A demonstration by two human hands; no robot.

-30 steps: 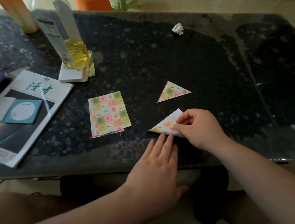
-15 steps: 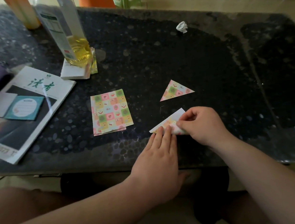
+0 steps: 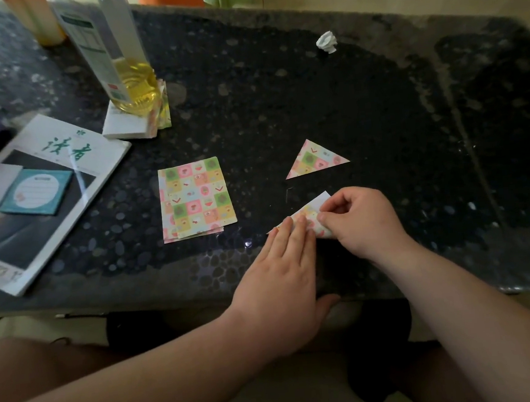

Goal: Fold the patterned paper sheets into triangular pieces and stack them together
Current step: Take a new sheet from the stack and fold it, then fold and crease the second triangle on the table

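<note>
Now, close to the near edge of the dark table, the left hand lies flat and its straight fingers press on the half-folded sheet, while the right hand pinches the right end of this sheet with curled fingers and thumb. Just behind them, toward the middle of the surface, a finished triangle lies alone, and to its left a small stack of patterned sheets lies flat, apart from both hands. A magazine lies at the left edge.

The paper stack is lying left of the folded triangle, which is sitting behind the half-folded sheet on the table.
</note>
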